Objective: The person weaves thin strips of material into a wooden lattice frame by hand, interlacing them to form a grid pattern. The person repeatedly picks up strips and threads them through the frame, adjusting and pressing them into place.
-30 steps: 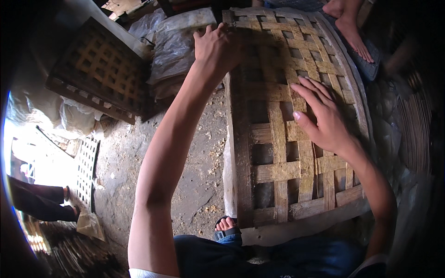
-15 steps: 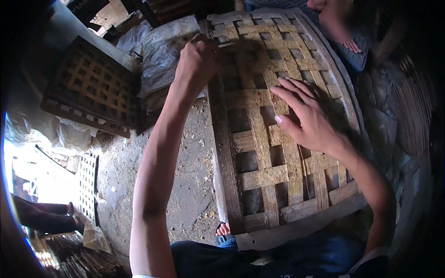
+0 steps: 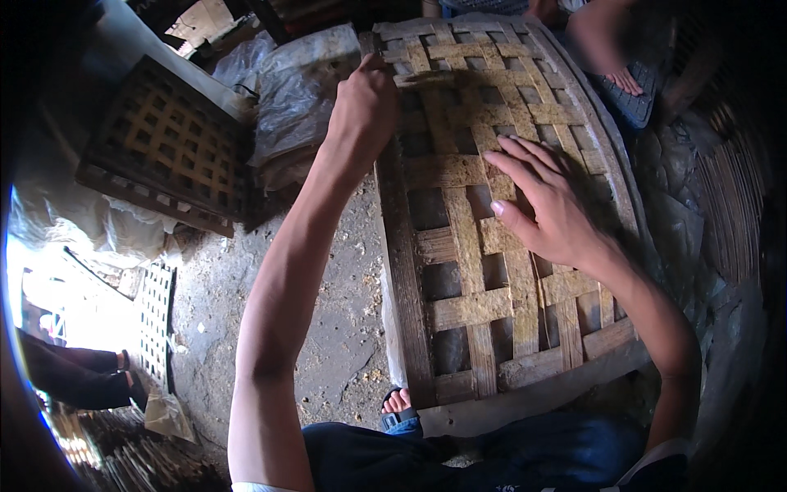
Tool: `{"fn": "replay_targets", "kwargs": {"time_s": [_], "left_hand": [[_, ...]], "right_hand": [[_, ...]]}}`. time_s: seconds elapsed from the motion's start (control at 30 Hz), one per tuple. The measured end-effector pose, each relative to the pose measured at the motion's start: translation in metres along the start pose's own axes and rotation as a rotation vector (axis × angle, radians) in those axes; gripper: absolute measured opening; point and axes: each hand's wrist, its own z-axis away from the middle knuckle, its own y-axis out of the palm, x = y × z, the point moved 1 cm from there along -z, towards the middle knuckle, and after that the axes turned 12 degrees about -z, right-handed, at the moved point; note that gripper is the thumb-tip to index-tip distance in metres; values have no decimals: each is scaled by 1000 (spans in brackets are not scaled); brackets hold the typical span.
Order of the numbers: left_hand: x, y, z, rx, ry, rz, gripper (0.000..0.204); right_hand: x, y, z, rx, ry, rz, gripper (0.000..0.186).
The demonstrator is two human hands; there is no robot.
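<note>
A woven bamboo lattice tray, framed in wood and stained yellowish, lies in front of me. My left hand is closed in a fist over the far part of its left frame edge. Whatever those fingers grip is hidden behind the hand. Spread flat on the right half of the weave, my right hand holds nothing; its thumb and fingers are apart. Dark shadow falls across the far slats beside my left hand.
Another lattice tray leans at the left. Plastic sheeting covers a stack at the far left of my tray. Another person's foot is at the far right, and another person's legs show at lower left. Thin slats stand at right.
My left hand has shifted slightly right and toward the far frame edge, still closed. A pale sliver beside its fingers no longer shows. The right hand stays spread on the weave.
</note>
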Motion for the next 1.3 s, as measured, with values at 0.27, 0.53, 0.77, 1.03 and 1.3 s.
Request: {"fn": "replay_targets", "kwargs": {"time_s": [0.27,0.53,0.77,1.03,1.3], "left_hand": [[63,-41,-7,177,-271,824,30],[180,-36,59,791,-124,659,38],[166,-45,52,610,-39,-511,41],[9,-41,10,-21,307,-281,43],[-5,-18,8,46,120,-164,19]], "right_hand": [[-1,1,0,-30,-35,12,53],[0,3,0,-25,-25,20,53],[3,-1,-3,-26,-25,42,53],[2,-4,1,-10,5,16,52],[3,0,-1,-20,-7,20,52]]}}
